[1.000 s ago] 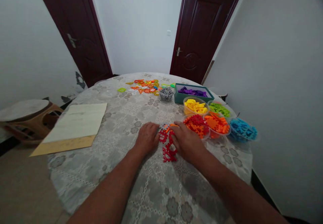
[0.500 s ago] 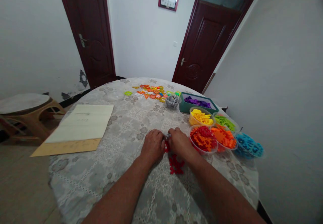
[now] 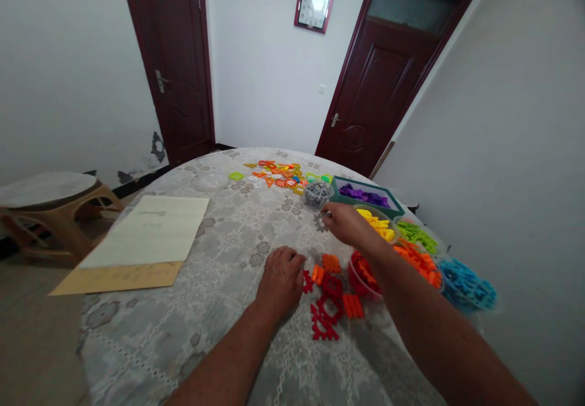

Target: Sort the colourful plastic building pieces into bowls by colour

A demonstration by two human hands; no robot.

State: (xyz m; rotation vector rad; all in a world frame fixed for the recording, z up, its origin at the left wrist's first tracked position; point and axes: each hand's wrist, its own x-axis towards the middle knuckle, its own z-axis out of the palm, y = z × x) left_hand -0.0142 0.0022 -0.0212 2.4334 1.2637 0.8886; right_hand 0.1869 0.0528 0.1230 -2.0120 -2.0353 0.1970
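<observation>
Before us spreads a round tabletop (image 3: 219,327) dressed in a grey-and-white flowered cloth (image 3: 237,229). At its left edge a cream paper sheet (image 3: 150,235) lies over a brown paper sheet (image 3: 114,279), one corner jutting past the edge. Towards the far right edge we have a dark green rectangular box (image 3: 388,212) of purple plastic pieces (image 3: 363,195). Our hands are well apart: our left hand (image 3: 281,275) rests on the cloth, fingers curled, while our right hand (image 3: 347,222) is stretched towards the far edge, fingertips bunched near a small clear bowl of grey plastic pieces (image 3: 317,191); whether they hold anything we cannot tell. Along the right edge, clear round bowls carry blue pieces (image 3: 466,284), orange pieces (image 3: 420,263), lime-green pieces (image 3: 415,235) and yellow pieces (image 3: 377,224). Nearer the near edge, between our left hand and a red-filled bowl (image 3: 362,285), lie loose red notched plastic pieces (image 3: 329,309) and orange ribbed plastic pieces (image 3: 353,306), one small red notched piece (image 3: 307,282) right by our left fingertips
</observation>
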